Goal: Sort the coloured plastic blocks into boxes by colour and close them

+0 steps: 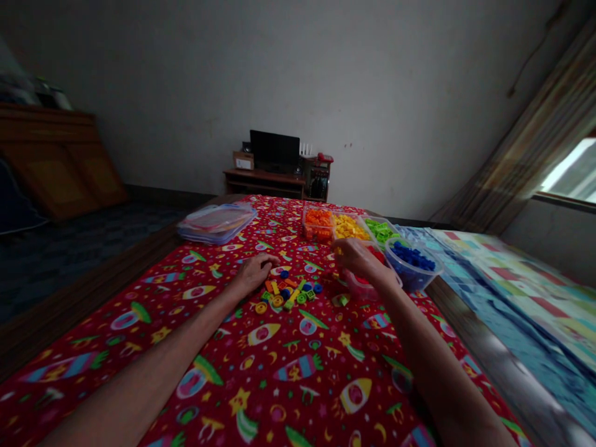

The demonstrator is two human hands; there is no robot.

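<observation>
My left hand (pixel 254 274) rests palm-down on a red rocket-print cloth (pixel 298 366), with its fingers just behind a loose heap of colourful plastic bricks and rings (pixel 288 293). Nothing shows in it. My right hand (pixel 358 259) curls over the near edge of a clear bowl of red bricks (pixel 370 287), hiding much of the bowl. A small yellow piece shows at its fingertips, but I cannot tell if it is held. Beyond stand clear containers of orange bricks (pixel 317 225), yellow bricks (pixel 349 228) and green bricks (pixel 380 231). A clear bowl of blue bricks (pixel 412 264) sits to the right.
A stack of clear plastic lids (pixel 216 223) lies at the cloth's far left. A wooden edge (pixel 93 292) runs along its left side, and a patterned mattress (pixel 521 292) lies to the right. A low table with a monitor (pixel 274 152) stands against the far wall.
</observation>
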